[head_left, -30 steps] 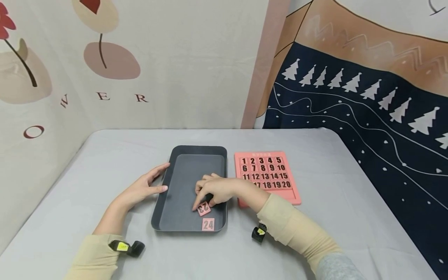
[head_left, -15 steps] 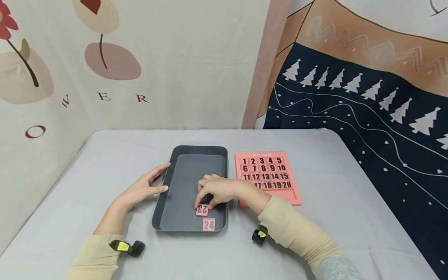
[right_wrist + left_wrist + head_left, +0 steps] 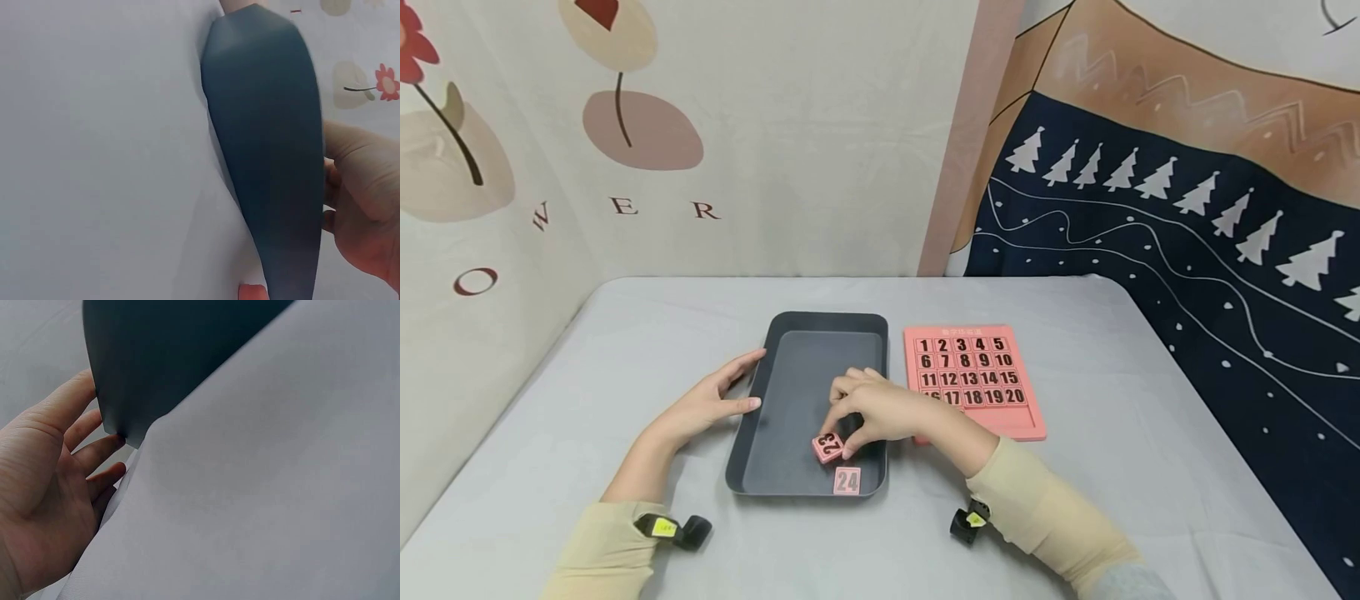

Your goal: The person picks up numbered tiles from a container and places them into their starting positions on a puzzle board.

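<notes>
A dark grey tray (image 3: 797, 367) lies on the table. Against its left rim rest the thumb and fingertips of my left hand (image 3: 707, 404), fingers spread and fairly straight; the left wrist view shows this hand (image 3: 50, 475) at the tray's outer wall (image 3: 156, 356). Inside the tray, my right hand (image 3: 876, 408) pinches a pink number tile (image 3: 827, 448) marked 23 between thumb and fingertips, the tile tilted and its number turned sideways. Just below it, a second pink tile (image 3: 847, 481) reading 24 lies flat. In the right wrist view the tray wall hides the right fingertips.
Right of the tray is a pink number puzzle board (image 3: 977, 421) holding rows of tiles from 1 to 20, with a bare strip along its near side. My right forearm crosses its lower left part. A white cloth (image 3: 820, 550) covers the table.
The 23 tile has turned from upside down to sideways in the right fingers and now tilts. My right wrist has shifted slightly right. The left hand has stayed at the rim.
</notes>
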Demonstrator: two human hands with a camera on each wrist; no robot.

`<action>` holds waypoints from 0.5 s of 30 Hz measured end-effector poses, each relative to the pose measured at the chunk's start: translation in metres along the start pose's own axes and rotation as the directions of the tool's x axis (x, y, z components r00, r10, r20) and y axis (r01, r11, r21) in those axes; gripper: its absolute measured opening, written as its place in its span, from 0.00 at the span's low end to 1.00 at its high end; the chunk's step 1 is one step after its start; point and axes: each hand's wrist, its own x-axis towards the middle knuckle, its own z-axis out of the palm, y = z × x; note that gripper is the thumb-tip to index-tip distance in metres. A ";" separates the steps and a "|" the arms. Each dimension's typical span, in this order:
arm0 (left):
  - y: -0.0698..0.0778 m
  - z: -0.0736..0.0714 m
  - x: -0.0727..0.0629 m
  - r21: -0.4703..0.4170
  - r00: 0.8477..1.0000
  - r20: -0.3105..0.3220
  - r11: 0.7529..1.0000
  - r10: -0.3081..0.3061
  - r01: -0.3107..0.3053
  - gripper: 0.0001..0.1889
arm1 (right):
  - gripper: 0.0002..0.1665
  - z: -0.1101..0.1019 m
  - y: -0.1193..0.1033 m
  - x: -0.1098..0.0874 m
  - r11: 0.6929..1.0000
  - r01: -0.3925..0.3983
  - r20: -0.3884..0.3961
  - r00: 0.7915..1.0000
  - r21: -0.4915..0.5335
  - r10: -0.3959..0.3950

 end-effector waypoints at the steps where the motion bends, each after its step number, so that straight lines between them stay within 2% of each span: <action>1: 0.000 0.000 0.000 0.001 1.000 0.000 1.000 -0.001 0.001 0.39 | 0.23 0.000 0.000 -0.003 1.000 -0.004 -0.023 1.000 -0.002 0.004; 5: 0.001 0.000 0.001 -0.004 1.000 0.001 1.000 0.000 0.000 0.39 | 0.22 -0.002 -0.004 -0.016 0.999 -0.037 -0.112 0.993 0.026 0.040; 9: 0.000 0.000 0.001 -0.012 1.000 0.004 1.000 0.005 -0.005 0.39 | 0.20 -0.005 -0.008 -0.031 0.993 -0.087 -0.196 0.975 0.081 0.102; 12: -0.001 -0.001 0.001 -0.014 1.000 0.004 1.000 0.006 -0.006 0.39 | 0.20 -0.006 -0.009 -0.042 0.984 -0.140 -0.261 0.951 0.105 0.164; 15: -0.001 -0.001 0.001 -0.015 1.000 0.003 1.000 0.009 -0.009 0.39 | 0.19 -0.005 -0.010 -0.053 0.972 -0.199 -0.324 0.918 0.124 0.229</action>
